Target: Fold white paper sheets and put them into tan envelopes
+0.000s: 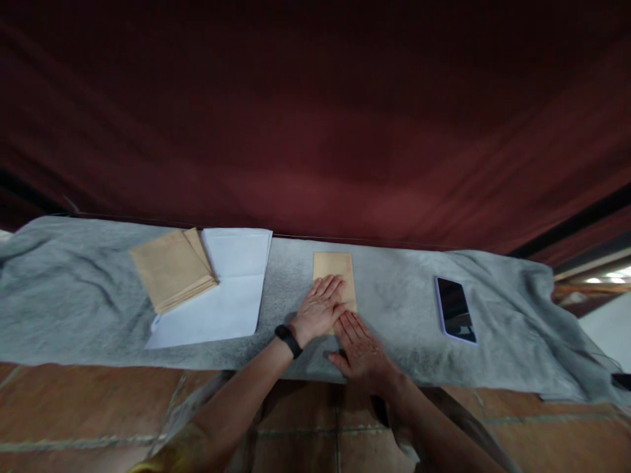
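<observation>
A brown paper envelope [332, 263] with faint red print at its upper right lies upright on the grey cloth before me. My left hand [320, 307], with a black band on its wrist, rests flat across the envelope's middle, fingers stretched out. Lower and to the right, my right hand [359, 348] lies flat with fingers extended, its fingertips on the envelope's lower right part. The thumb of the left hand meets the right fingertips. Both palms hide the lower part of the envelope.
To the left, a stack of brown envelopes [172, 268] partly overlaps white paper sheets [231, 289]. A phone in a lilac case [455, 309] lies to the right. The grey cloth [394, 282] covers a narrow surface, with a dark red curtain-like backdrop [315, 144] behind and tiled floor [89, 401] below.
</observation>
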`<state>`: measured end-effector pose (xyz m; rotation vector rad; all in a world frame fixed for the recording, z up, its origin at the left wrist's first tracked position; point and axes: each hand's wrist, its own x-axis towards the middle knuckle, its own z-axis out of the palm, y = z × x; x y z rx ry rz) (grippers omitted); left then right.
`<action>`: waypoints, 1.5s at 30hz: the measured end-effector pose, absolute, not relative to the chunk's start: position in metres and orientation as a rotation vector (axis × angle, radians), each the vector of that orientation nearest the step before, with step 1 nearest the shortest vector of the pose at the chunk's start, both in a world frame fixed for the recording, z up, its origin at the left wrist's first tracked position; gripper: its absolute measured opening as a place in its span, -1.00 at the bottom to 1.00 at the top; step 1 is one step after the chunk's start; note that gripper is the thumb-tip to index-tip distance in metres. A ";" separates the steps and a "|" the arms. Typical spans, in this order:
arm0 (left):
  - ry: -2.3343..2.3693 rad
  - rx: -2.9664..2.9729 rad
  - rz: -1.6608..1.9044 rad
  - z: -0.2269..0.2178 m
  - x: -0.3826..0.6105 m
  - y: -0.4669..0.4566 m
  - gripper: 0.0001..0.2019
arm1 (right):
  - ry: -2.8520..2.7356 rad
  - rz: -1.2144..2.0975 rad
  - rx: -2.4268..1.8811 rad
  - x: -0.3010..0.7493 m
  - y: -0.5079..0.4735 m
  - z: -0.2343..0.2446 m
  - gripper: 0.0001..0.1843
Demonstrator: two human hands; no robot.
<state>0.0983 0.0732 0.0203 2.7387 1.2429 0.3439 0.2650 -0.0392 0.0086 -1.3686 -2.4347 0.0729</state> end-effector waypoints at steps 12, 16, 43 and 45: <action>1.148 2.770 0.354 0.021 0.112 0.100 -0.40 | -2.367 0.396 -1.191 0.277 -0.039 0.025 -0.51; 1.101 2.789 0.348 0.025 0.112 0.098 -0.41 | -2.227 0.543 -1.190 0.287 -0.032 0.030 -0.59; 0.778 2.822 0.309 0.032 0.099 0.039 -0.36 | -1.846 0.275 -1.715 0.307 0.015 0.033 -0.67; 0.743 2.829 0.282 0.036 0.097 0.032 -0.33 | -1.848 0.241 -1.775 0.304 0.018 0.029 -0.70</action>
